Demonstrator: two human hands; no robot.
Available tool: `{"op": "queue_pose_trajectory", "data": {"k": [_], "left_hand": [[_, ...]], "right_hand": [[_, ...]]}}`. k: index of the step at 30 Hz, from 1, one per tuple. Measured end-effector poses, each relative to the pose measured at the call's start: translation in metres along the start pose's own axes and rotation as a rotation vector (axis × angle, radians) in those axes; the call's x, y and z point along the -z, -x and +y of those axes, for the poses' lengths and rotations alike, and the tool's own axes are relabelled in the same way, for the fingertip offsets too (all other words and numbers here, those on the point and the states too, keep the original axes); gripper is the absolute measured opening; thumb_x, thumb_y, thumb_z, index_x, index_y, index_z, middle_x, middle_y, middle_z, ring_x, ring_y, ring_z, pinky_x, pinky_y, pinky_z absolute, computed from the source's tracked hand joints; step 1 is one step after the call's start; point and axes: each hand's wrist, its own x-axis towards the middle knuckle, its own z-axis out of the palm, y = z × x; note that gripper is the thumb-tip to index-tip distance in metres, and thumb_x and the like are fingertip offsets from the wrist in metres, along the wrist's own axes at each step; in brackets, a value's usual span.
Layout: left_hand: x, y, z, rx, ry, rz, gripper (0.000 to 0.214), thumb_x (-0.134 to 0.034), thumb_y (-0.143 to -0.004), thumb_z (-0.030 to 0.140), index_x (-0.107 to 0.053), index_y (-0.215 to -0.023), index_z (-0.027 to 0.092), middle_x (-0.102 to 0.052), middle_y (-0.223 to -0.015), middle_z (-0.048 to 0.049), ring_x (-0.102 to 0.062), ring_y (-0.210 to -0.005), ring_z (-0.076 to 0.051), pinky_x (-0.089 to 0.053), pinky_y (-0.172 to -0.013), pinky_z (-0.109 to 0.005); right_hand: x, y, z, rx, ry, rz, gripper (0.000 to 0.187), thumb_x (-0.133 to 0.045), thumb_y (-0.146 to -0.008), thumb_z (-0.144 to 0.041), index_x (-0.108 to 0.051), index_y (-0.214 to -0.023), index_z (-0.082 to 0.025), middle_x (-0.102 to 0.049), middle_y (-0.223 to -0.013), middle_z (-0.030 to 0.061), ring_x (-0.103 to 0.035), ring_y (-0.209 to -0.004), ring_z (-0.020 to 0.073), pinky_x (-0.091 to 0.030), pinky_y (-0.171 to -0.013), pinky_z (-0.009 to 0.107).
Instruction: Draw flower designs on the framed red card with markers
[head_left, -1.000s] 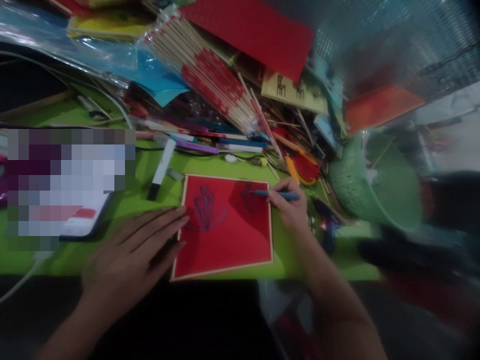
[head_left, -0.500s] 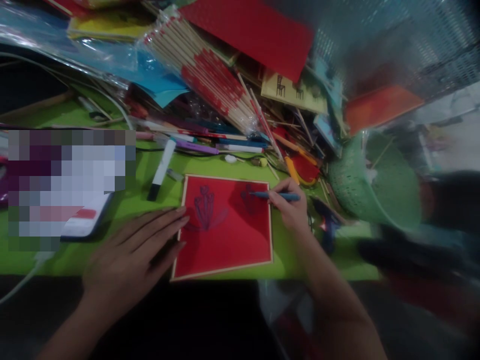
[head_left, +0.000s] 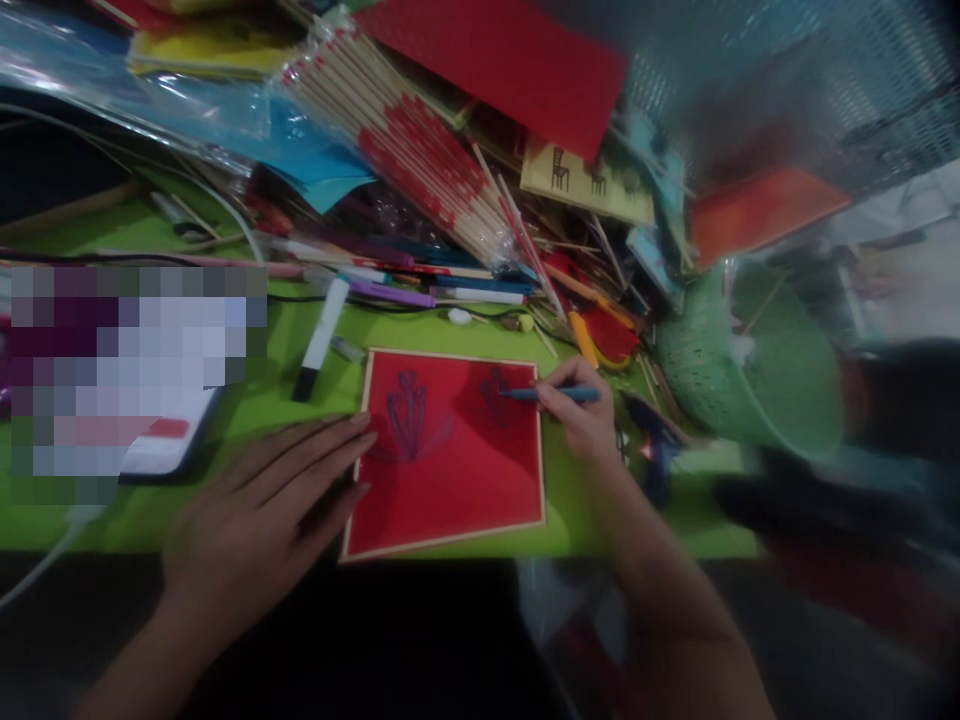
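Observation:
A red card edged with thin pale wooden strips lies on the green tabletop in front of me. Dark outlines like tulips are drawn on its left half, and a smaller dark drawing sits at its upper right. My right hand pinches a blue pen, its tip at the upper-right drawing. Flat and with fingers stretched out, my left hand rests against the card's left edge, fingertips on the strip. A white marker with a black cap lies just beyond the card's upper-left corner.
At left lies a phone, partly pixelated, with a white cable. Behind the card are scattered pens, a bundle of red-tipped wooden sticks, orange-handled scissors and coloured paper sheets. A green plastic basket stands at right.
The pen tip has shifted very slightly within the upper-right drawing. My left hand stays in place at the card's edge, and the view has moved a touch.

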Motion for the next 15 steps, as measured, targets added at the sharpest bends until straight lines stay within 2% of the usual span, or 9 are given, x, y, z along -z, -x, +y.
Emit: {"op": "queue_pose_trajectory", "data": {"k": [9,15], "left_hand": [[0.0010,-0.0012,0.0013,0.021,0.008,-0.005,0.059,-0.060,-0.103,0.032,-0.044,-0.159,0.041,-0.072,-0.142,0.0032,-0.073,-0.122,-0.028,-0.061,-0.100,-0.054],[-0.0001,0.0004,-0.0005,0.013,0.017,-0.003,0.060,-0.061,-0.102,0.033,-0.044,-0.160,0.039,-0.072,-0.143,0.0021,-0.072,-0.123,-0.029,-0.060,-0.101,-0.053]], "right_hand": [[-0.0010,0.0002,0.0010,0.001,-0.007,-0.002,0.017,-0.077,-0.083,-0.035,-0.064,-0.077,-0.026,-0.062,-0.065,-0.0049,-0.057,-0.058,0.0137,-0.054,-0.056,0.033],[-0.0024,-0.0003,-0.0002,0.001,-0.011,0.002,0.017,-0.077,-0.082,-0.034,-0.064,-0.077,-0.026,-0.063,-0.064,-0.0044,-0.056,-0.057,0.0138,-0.054,-0.055,0.033]]}}
